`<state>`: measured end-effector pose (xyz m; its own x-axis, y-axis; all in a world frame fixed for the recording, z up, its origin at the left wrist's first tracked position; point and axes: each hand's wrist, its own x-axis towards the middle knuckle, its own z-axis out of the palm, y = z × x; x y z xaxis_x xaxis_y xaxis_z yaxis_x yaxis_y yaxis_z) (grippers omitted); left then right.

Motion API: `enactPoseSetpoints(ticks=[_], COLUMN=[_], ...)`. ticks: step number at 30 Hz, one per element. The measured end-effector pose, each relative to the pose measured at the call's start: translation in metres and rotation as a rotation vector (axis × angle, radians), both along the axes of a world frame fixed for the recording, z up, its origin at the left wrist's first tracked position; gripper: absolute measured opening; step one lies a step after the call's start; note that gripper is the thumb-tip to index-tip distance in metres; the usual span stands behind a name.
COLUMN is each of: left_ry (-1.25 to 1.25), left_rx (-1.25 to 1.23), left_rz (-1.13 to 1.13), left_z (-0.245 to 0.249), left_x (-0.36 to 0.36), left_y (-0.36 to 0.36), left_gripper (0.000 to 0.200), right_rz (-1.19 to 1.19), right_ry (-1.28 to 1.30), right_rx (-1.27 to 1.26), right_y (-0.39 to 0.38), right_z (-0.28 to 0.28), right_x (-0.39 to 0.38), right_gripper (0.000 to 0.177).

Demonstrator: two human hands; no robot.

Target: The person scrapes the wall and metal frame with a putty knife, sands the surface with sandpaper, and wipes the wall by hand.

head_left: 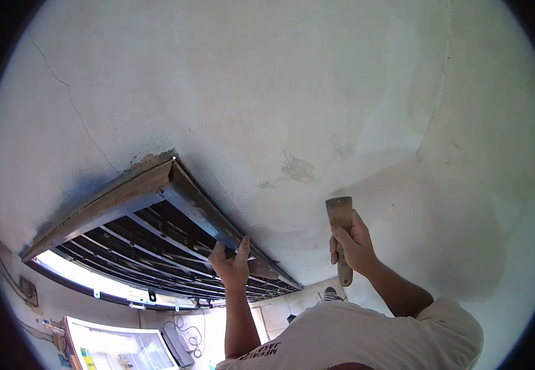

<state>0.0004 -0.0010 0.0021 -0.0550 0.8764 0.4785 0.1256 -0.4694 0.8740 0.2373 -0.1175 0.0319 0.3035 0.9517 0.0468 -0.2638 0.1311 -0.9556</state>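
My right hand [352, 245] is closed around the wooden handle of a putty knife [340, 216]. Its worn flat blade points up and lies against the white plastered wall [317, 92]. My left hand [232, 262] is raised at the lower edge of a rusty metal window frame [156, 185]. Its fingers pinch a flat brownish piece [262, 268] that sticks out to the right along the frame. I cannot tell whether that piece is a second blade or part of the frame. My white shirt [366, 336] fills the bottom of the view.
Dark grille bars [156, 246] fill the window opening, with bright daylight behind them. Rough scraped patches [297, 168] mark the wall above the knife. A thin crack [73, 105] runs down to the frame's corner. A smoother, greyer plaster area [465, 234] lies to the right.
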Motion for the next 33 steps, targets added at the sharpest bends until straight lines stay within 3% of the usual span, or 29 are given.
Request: enactPoseSetpoints(ticks=[4, 8, 14, 17, 26, 29, 33], left_ry=[0.145, 0.066, 0.028, 0.078, 0.147, 0.128, 0.106], left_rx=[-0.032, 0.024, 0.11, 0.048, 0.029, 0.052, 0.115], left_rz=[0.021, -0.023, -0.029, -0.064, -0.059, -0.042, 0.035], left_z=[0.002, 0.006, 0.006, 0.001, -0.006, -0.011, 0.002], left_x=[-0.003, 0.002, 0.002, -0.003, -0.01, -0.008, -0.001], left_y=[-0.002, -0.003, 0.0, -0.001, 0.003, 0.004, 0.0], left_gripper=[0.013, 0.012, 0.015, 0.014, 0.01, 0.012, 0.019], right_rz=[0.005, -0.047, -0.031, -0.137, -0.009, -0.032, -0.096], right_ry=[-0.103, -0.114, 0.079, -0.184, 0.139, -0.05, -0.154], right_rx=[-0.061, -0.063, -0.058, -0.094, -0.099, -0.143, -0.061], right_y=[0.013, 0.014, 0.014, 0.016, 0.015, 0.012, 0.017], right_z=[0.021, 0.022, 0.031, 0.028, 0.039, 0.05, 0.023], right_x=[-0.011, -0.021, -0.029, -0.031, -0.03, -0.027, -0.027], right_gripper=[0.011, 0.013, 0.011, 0.01, 0.013, 0.014, 0.016])
